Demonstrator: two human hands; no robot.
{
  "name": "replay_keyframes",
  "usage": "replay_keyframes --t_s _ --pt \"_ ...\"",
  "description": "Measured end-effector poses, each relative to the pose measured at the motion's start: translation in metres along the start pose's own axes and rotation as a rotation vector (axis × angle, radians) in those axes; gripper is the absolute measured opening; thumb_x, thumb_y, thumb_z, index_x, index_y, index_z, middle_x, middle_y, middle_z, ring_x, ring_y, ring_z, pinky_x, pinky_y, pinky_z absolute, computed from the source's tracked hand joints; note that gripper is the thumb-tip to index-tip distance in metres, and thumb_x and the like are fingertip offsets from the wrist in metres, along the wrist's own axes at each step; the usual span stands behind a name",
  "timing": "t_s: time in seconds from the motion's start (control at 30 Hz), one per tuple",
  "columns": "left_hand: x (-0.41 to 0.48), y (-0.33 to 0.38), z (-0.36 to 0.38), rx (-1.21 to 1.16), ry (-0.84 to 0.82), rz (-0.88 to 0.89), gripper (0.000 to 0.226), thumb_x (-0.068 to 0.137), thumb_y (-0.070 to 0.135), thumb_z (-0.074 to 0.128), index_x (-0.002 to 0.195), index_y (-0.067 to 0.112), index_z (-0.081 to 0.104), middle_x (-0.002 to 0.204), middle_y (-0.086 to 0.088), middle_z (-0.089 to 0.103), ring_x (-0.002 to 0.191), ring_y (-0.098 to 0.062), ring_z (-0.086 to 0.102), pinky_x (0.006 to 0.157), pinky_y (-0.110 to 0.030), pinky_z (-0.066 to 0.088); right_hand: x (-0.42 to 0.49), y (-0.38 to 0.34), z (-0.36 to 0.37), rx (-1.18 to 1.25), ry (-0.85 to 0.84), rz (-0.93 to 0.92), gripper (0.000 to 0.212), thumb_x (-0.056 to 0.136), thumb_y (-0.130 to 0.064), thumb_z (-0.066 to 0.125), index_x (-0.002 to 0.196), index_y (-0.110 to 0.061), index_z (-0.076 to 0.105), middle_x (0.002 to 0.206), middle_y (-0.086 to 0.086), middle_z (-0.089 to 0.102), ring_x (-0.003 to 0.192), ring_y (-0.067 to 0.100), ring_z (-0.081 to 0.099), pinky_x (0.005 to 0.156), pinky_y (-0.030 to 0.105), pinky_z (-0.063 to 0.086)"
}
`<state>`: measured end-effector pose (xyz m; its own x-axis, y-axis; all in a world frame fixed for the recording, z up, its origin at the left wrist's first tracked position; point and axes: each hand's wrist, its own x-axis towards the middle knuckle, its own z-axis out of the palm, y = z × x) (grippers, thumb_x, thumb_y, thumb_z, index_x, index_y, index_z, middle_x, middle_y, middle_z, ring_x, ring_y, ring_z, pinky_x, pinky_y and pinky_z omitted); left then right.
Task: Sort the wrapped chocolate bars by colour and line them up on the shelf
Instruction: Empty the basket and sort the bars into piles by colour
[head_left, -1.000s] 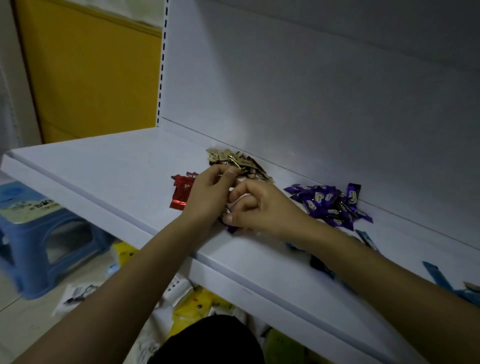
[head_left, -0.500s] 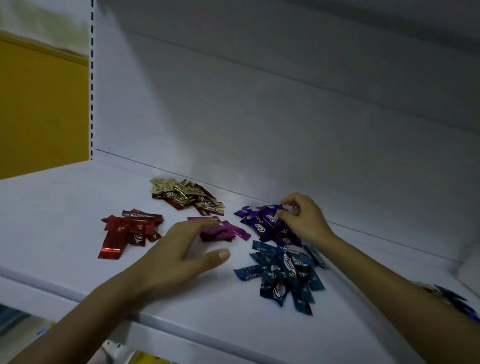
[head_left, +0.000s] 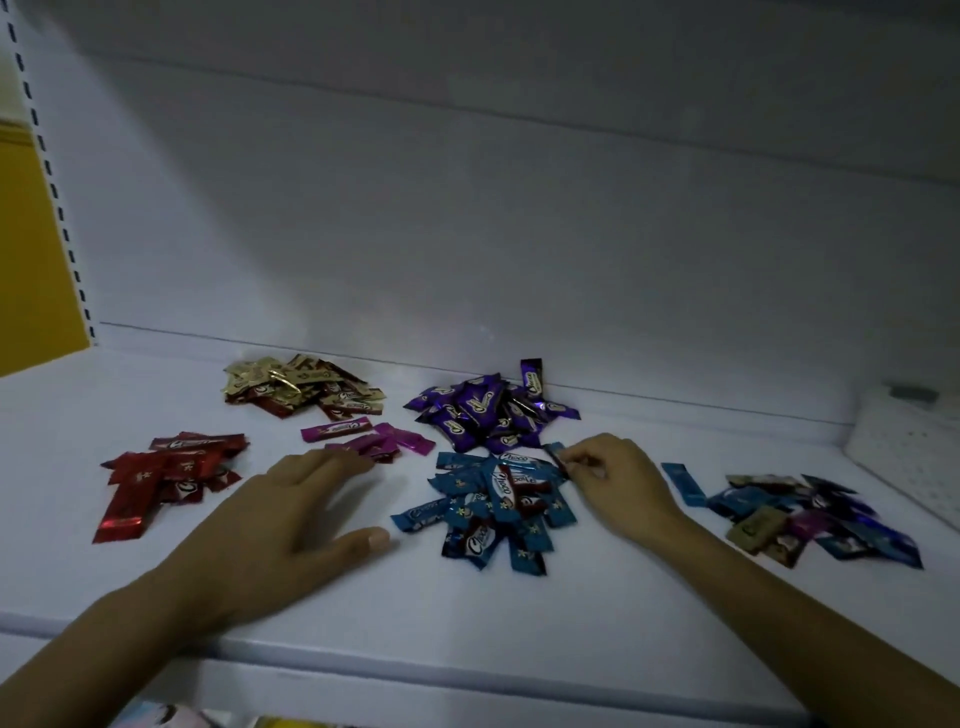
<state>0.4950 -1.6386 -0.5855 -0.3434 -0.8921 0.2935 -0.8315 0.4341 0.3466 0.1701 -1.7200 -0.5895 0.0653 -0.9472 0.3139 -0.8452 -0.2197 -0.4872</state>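
We see the shelf (head_left: 519, 618) carrying the bars in heaps by colour: a red heap (head_left: 166, 478) furthest left, a gold heap (head_left: 301, 387) and a purple heap (head_left: 488, 410) close to the back wall (head_left: 467, 234), a few pink bars (head_left: 366, 439) between those two, and a blue heap (head_left: 493, 506) in the middle. Our left hand (head_left: 280, 525) is spread low over the shelf, fingers straight and apart, holding nothing, its fingertips just at the near edge of the pink bars. Our right hand (head_left: 618, 478) pinches one dark blue bar (head_left: 556, 454) between thumb and fingers at the far right corner of the blue heap, just in front of the purple one. Further right lie a lone light-blue bar (head_left: 683, 483) and an unsorted heap (head_left: 810, 517) — mixed colours — near a white basket (head_left: 904, 447). Bare shelf runs along the whole front edge under both forearms, and between the red heap and the left end
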Motion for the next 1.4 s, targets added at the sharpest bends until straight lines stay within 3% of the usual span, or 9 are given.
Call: replay_keyframes --t_s 0.27,0.4,0.53,0.67,0.8,0.9,1.1,1.27,1.4 --pt "0.008 0.032 0.005 -0.013 0.099 -0.006 0.056 0.084 0.077 0.025 0.133 0.052 0.032 0.132 0.027 0.038 0.114 0.012 0.033 0.091 -0.014 0.03 -0.011 -0.006 -0.004 0.207 -0.065 -0.116 0.018 0.087 -0.008 0.059 0.094 -0.018 0.073 0.097 -0.005 0.07 0.094 0.008 0.061 0.085 0.023 0.049" --pt "0.033 0.074 0.02 0.049 0.067 0.116 0.065 0.088 0.068 0.025 0.142 0.034 0.036 0.142 0.015 0.042 0.123 0.001 0.034 0.099 -0.019 0.028 -0.01 -0.008 -0.013 0.212 -0.021 -0.137 0.019 0.09 -0.011 0.056 0.101 -0.019 0.069 0.103 -0.008 0.064 0.098 0.008 0.056 0.085 0.022 0.042" --pt "0.07 0.122 0.043 0.023 0.038 0.254 0.064 0.087 0.064 0.03 0.144 0.033 0.033 0.145 0.016 0.035 0.128 0.001 0.027 0.099 -0.009 0.019 -0.015 0.013 -0.049 0.121 0.049 -0.146 0.02 0.092 -0.014 0.053 0.101 -0.024 0.068 0.107 -0.008 0.064 0.102 0.009 0.052 0.09 0.025 0.041" --pt "0.106 0.179 0.086 0.016 -0.051 0.34 0.068 0.088 0.07 0.035 0.147 0.037 0.024 0.153 0.015 0.026 0.135 -0.004 0.023 0.107 -0.021 0.021 -0.032 0.083 -0.095 -0.057 0.204 0.032 0.015 0.092 -0.021 0.055 0.097 -0.026 0.068 0.109 -0.005 0.065 0.106 0.015 0.053 0.095 0.036 0.042" --pt "0.141 0.228 0.138 0.087 -0.114 0.137 0.084 0.081 0.082 0.023 0.147 0.03 0.021 0.15 0.002 0.034 0.134 -0.021 0.034 0.109 -0.037 0.029 -0.051 0.163 -0.131 -0.3 0.31 0.342 0.026 0.095 -0.033 0.048 0.112 -0.023 0.066 0.114 0.003 0.065 0.104 0.021 0.057 0.088 0.032 0.044" --pt "0.17 0.248 0.162 0.09 -0.249 0.017 0.096 0.079 0.085 0.019 0.153 0.026 0.007 0.161 -0.008 0.011 0.146 -0.031 0.009 0.118 -0.047 0.011 -0.055 0.185 -0.128 -0.165 0.27 0.435 0.031 0.098 -0.044 0.039 0.11 -0.027 0.062 0.106 0.001 0.068 0.093 0.017 0.061 0.081 0.029 0.046" --pt "0.192 0.283 0.193 -0.143 -0.223 0.226 0.112 0.065 0.092 0.041 0.152 0.03 0.007 0.161 0.0 0.014 0.147 -0.016 0.009 0.12 -0.041 0.011 -0.055 0.174 -0.127 0.172 0.274 0.285 0.026 0.098 -0.033 0.045 0.097 -0.02 0.068 0.092 -0.005 0.07 0.084 0.011 0.064 0.083 0.032 0.051" --pt "0.196 0.274 0.199 -0.173 -0.156 0.249 0.119 0.061 0.085 0.055 0.153 0.032 0.001 0.162 0.003 0.004 0.149 -0.015 0.0 0.121 -0.039 0.01 -0.055 0.154 -0.118 0.296 0.12 0.116 0.026 0.099 -0.02 0.046 0.087 -0.013 0.068 0.078 -0.003 0.068 0.073 0.006 0.063 0.071 0.02 0.049" --pt "0.196 0.274 0.196 -0.16 -0.05 0.298 0.111 0.061 0.084 0.055 0.151 0.037 0.01 0.153 0.012 0.028 0.14 -0.012 0.025 0.114 -0.034 0.025 -0.054 0.153 -0.122 0.276 0.177 0.092 0.024 0.098 -0.013 0.047 0.083 -0.01 0.066 0.075 -0.001 0.066 0.07 0.008 0.061 0.066 0.019 0.047"
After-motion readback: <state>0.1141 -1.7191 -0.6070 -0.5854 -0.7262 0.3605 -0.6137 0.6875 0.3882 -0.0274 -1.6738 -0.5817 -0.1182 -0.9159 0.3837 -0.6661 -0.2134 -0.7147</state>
